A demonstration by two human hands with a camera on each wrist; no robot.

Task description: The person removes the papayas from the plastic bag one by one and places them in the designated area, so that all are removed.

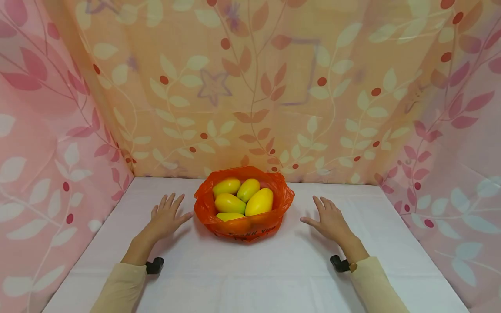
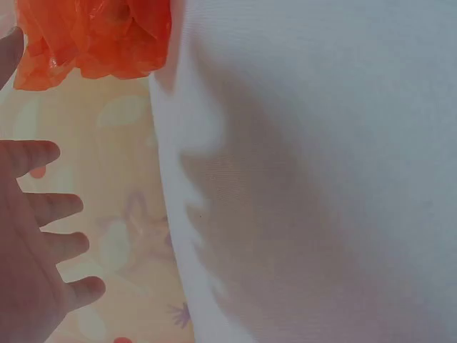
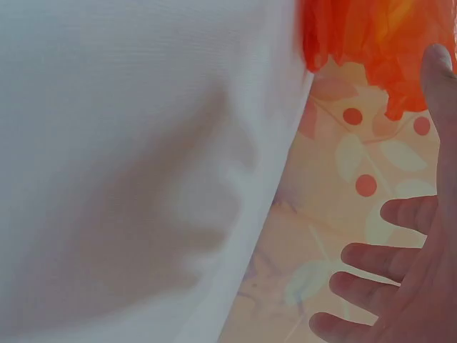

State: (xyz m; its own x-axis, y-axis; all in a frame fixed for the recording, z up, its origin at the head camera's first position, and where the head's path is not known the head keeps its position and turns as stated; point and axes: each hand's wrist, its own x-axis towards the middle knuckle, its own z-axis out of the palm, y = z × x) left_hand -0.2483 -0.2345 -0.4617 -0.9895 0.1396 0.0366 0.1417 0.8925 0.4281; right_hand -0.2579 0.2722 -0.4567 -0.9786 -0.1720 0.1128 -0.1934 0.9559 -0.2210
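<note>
At left, pink leaf-patterned cloth (image 1: 35, 174) borders a white-covered table (image 1: 242, 278). The left hand (image 1: 166, 221), above the table, has its fingers spread and nearly straight, with nothing in its grasp; the thumb points at the bag's left side, and whether it touches cannot be told. At centre, towards the table's far edge, stands an open orange plastic bag (image 1: 242, 228), its mouth showing five yellow mangoes (image 1: 230, 203). To its right, clear of the bag, the right hand (image 1: 330, 221) is likewise extended, fingers apart and holding nothing, thumb towards the bag.
</note>
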